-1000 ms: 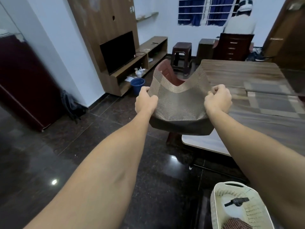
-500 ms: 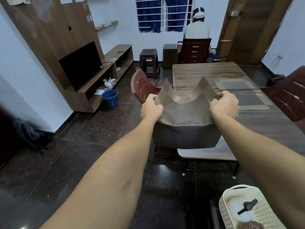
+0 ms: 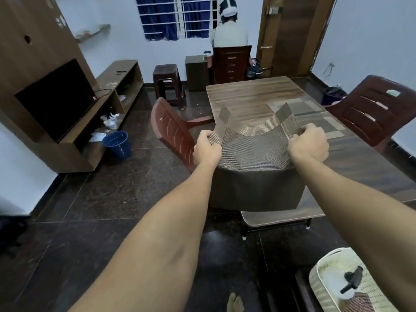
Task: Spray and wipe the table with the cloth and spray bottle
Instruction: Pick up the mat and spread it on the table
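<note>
A woven brown placemat (image 3: 254,154) hangs bent in the air above the near end of the wooden table (image 3: 252,95). My left hand (image 3: 206,149) grips its left edge and my right hand (image 3: 309,144) grips its right edge, so its middle sags and its lower half hangs down. In a white basket (image 3: 322,282) at the bottom right lies a spray bottle with a black trigger (image 3: 352,279), beside a dark reddish cloth (image 3: 358,301).
More placemats (image 3: 315,118) lie on the table. Red-brown plastic chairs stand at its left (image 3: 173,129) and right (image 3: 371,111). A blue bucket (image 3: 117,144) sits by the TV unit (image 3: 67,113). A person (image 3: 229,34) sits at a far desk.
The view has swung right and the table has come closer. Both hands still hold the placemat, carried over the table's near end.
</note>
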